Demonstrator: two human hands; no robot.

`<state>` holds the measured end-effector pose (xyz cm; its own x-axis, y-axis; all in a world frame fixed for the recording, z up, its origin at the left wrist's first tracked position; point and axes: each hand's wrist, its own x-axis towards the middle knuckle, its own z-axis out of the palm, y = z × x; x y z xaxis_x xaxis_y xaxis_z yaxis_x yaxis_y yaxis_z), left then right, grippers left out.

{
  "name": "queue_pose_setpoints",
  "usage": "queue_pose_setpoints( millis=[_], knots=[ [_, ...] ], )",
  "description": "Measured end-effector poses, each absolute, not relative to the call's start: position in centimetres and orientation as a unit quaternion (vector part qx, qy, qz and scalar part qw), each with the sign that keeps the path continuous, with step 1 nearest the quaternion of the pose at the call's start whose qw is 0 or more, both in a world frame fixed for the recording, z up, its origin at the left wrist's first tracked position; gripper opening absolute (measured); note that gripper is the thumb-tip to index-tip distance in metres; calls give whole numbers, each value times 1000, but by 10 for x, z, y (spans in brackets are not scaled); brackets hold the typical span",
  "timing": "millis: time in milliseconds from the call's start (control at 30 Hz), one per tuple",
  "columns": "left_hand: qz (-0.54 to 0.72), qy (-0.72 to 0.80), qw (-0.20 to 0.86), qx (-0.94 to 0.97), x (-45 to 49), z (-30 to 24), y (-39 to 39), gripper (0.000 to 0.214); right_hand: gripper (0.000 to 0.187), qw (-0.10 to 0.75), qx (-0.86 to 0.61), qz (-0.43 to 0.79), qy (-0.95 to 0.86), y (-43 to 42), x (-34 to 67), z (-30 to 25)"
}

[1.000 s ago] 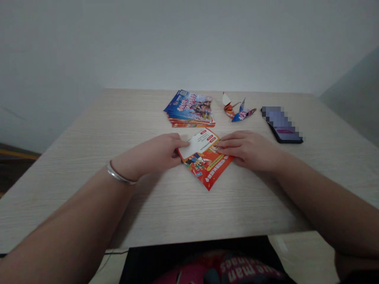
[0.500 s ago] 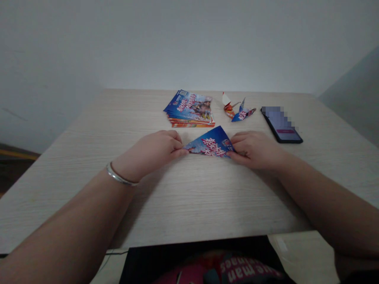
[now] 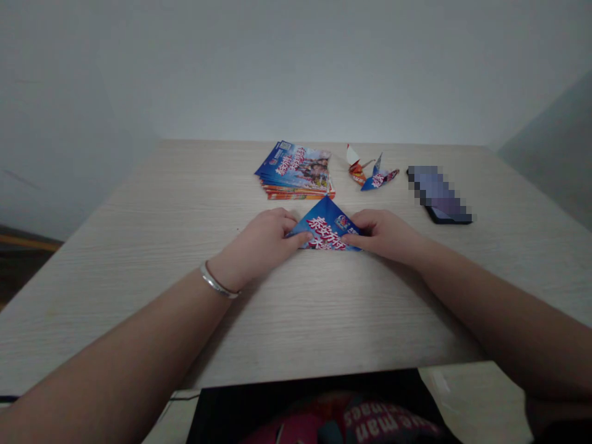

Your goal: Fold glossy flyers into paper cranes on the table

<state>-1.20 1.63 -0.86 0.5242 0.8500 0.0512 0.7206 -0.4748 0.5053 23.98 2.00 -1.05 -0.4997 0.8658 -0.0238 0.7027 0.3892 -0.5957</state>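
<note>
Left hand (image 3: pixel 271 242) and right hand (image 3: pixel 383 233) – both closed – pinch opposite sides of a folded blue paper (image 3: pixel 324 213).

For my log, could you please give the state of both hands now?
Left hand: closed, holding the blue paper.
Right hand: closed, holding the blue paper.

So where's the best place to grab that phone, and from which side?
Likely across its two long edges, near the middle, from the near side. The phone lies flat, slanting with its near end rightward, so its sides suit a pinch; a blue paper bird lies to its left. The right hand is nearer.
</note>
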Motion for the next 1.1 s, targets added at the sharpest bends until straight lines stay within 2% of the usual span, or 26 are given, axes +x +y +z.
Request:
queue_pose_setpoints(
  millis=[133,333,467,567,700,867,1033,1100],
  knots=[
    [127,442,243,854,-18,-8,20,37,27,110,-497,230,-830,18,246,-3],
    [58,439,321,837,-31,-4,27,34,26,93,-464,224,-852,24,263,-2],
    [72,454,302,835,-21,3,21,37,24,99,-427,233,-868,26,267,-4],
    [107,480,159,856,-12,4,13,55,18,123,-401,230,-878,24,263,-4],
    [70,453,91,884,-10,-5,8,70,18,183,-365,234,-883,21,257,-7],
    [76,424,118,894,-12,-13,12,65,22,206,-372,250,-870,22,251,-15],
    [122,437,162,876,-10,-13,14,55,27,283,-396,327,-810,22,248,-20],
    [140,428,176,875,-10,-12,14,49,24,296,-394,329,-805,22,248,-20]
  ],
)
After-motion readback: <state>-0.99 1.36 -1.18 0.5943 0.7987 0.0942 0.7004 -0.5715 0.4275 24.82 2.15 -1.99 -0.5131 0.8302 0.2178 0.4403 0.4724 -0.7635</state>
